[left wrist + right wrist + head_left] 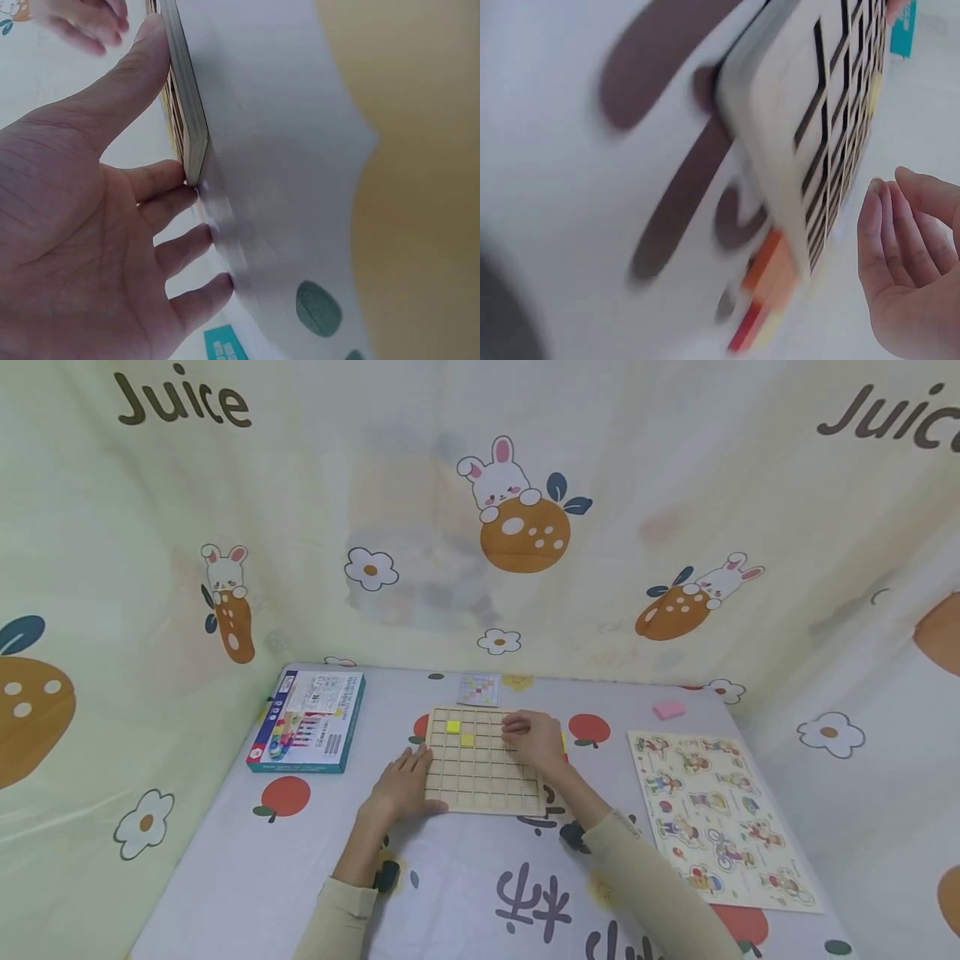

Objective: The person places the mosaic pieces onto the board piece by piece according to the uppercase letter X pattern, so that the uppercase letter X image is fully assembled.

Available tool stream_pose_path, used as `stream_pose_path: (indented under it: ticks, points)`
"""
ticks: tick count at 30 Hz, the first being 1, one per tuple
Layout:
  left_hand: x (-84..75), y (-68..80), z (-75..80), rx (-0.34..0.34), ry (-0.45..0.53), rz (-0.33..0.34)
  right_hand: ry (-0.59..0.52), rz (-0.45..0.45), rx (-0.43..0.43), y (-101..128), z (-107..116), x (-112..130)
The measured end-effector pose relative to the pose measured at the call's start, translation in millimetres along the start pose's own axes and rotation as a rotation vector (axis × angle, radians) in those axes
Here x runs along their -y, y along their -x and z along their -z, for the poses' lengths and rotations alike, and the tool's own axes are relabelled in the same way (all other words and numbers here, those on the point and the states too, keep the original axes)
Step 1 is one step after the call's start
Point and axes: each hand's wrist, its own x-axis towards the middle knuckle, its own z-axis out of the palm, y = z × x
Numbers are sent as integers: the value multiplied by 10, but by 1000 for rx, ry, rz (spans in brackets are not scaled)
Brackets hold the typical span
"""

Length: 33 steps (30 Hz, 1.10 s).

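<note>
A wooden grid board lies on the table, with one yellow square tile and another yellow tile in cells near its far left corner. My left hand rests against the board's near left corner, fingers along the left side and thumb at the front edge. Above the far right cells is my right hand, its thumb and fingertips brought together. Whether a small piece sits between those fingertips I cannot tell. Beside the board's right side lie coloured pieces, including an orange one and a red one.
Just behind the board stands a small pattern card. A boxed set lies at the left, and a sheet of printed figures at the right. A pink block is at the back right. A patterned curtain hangs behind the table.
</note>
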Motion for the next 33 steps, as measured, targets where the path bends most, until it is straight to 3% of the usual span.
stream_pose_path:
  ticks: [8, 16, 23, 33]
  points:
    - [8, 0, -6, -3, -1, 12, 84, -79, -44, 157, 361, -189]
    - [-15, 12, 2, -3, 15, 12, 126, -113, -2, 298, 589, -377]
    - [-12, 11, -11, -7, 19, 7, 224, -132, 12, 391, 686, -509]
    - [-5, 9, -13, -9, 17, -4, 319, -79, 28, 445, 710, -596]
